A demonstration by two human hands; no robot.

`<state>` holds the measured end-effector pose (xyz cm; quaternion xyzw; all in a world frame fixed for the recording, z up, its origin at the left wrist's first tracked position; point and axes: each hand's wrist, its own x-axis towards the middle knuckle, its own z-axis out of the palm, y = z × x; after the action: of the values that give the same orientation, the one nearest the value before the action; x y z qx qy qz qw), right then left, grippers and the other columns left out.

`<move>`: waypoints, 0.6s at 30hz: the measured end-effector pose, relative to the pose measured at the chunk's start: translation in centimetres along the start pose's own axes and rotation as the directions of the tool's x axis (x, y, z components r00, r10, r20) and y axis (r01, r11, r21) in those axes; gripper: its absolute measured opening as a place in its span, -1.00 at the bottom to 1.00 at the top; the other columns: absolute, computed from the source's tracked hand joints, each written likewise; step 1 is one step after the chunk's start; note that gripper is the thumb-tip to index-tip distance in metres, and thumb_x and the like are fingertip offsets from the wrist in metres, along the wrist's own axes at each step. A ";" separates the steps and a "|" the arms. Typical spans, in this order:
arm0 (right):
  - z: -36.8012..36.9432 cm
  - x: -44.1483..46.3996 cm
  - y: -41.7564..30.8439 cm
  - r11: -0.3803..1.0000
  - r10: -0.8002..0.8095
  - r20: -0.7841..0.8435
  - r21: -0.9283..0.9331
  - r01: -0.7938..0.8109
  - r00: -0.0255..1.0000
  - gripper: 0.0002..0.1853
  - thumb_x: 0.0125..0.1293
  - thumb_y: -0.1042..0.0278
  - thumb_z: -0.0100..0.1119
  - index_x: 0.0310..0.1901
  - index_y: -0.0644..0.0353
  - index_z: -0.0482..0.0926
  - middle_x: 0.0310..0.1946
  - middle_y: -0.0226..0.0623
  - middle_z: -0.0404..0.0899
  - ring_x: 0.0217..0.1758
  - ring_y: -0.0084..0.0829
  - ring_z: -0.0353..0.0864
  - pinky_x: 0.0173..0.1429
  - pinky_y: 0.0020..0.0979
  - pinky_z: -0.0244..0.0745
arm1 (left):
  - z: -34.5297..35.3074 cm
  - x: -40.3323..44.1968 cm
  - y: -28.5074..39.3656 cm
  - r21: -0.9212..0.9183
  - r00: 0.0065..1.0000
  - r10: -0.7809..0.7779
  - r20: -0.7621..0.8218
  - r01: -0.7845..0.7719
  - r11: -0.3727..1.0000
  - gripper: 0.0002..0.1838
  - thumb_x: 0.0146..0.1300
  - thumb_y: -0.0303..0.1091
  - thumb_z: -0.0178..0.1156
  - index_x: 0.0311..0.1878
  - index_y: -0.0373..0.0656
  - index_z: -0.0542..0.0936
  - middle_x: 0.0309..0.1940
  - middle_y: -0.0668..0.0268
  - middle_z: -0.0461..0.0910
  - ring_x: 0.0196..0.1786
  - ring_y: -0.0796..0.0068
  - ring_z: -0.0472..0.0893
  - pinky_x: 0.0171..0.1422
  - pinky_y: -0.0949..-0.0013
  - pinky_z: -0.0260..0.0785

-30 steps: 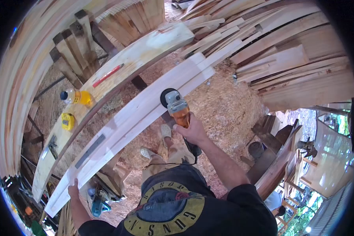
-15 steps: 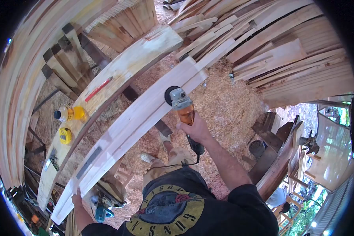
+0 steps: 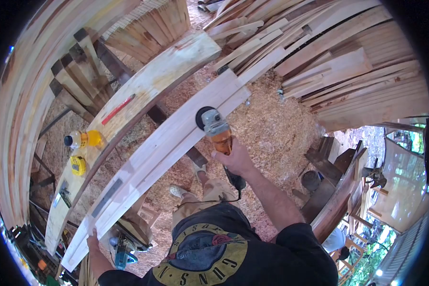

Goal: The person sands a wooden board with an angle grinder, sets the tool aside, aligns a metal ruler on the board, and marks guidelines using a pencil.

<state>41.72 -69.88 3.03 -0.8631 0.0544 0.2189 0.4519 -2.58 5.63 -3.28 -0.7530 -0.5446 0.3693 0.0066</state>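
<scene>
My right hand [image 3: 237, 157] is wrapped around the orange and grey body of an angle grinder [image 3: 219, 133]. The grinder's dark round disc lies against the upper face of a long pale wooden board [image 3: 150, 145], right of its middle. A lengthwise step or seam runs along this board. Down at the board's near left end, my left hand [image 3: 93, 240] grips its edge, fingers partly hidden. A flat grey strip [image 3: 107, 197] lies on the board between my hands. The grinder's black cord [image 3: 209, 201] trails back toward my waist.
A second plank [image 3: 143, 81] beyond carries a red pencil-like tool [image 3: 118, 109], a bottle of yellow liquid [image 3: 83, 138] and a yellow tape measure [image 3: 78, 165]. A teal power tool [image 3: 124, 257] sits below my left arm. Stacked timber [image 3: 329, 71] and wood shavings [image 3: 271, 124] surround me. Another person [image 3: 336, 242] is at lower right.
The grinder and my right hand have shifted slightly left and down along the board. My left hand stays at the board's end.
</scene>
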 end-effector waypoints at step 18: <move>4.0 -2.6 -0.7 0.995 -0.098 0.056 -0.013 0.099 0.994 -0.26 0.18 -0.01 0.59 0.15 0.46 0.51 -0.12 0.09 0.76 -0.07 -0.02 0.84 0.03 -0.10 0.70 | 1.2 -0.2 -1.3 0.038 0.991 0.081 -0.102 -0.078 0.996 0.21 0.31 0.75 -0.13 0.21 -0.44 0.71 0.09 -0.39 0.70 0.27 -0.33 0.67 0.42 -0.13 0.48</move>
<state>38.25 -66.59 2.69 -0.8619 -0.0027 0.2206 0.4566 -4.30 5.51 -3.51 -0.7920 -0.5066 0.3391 0.0328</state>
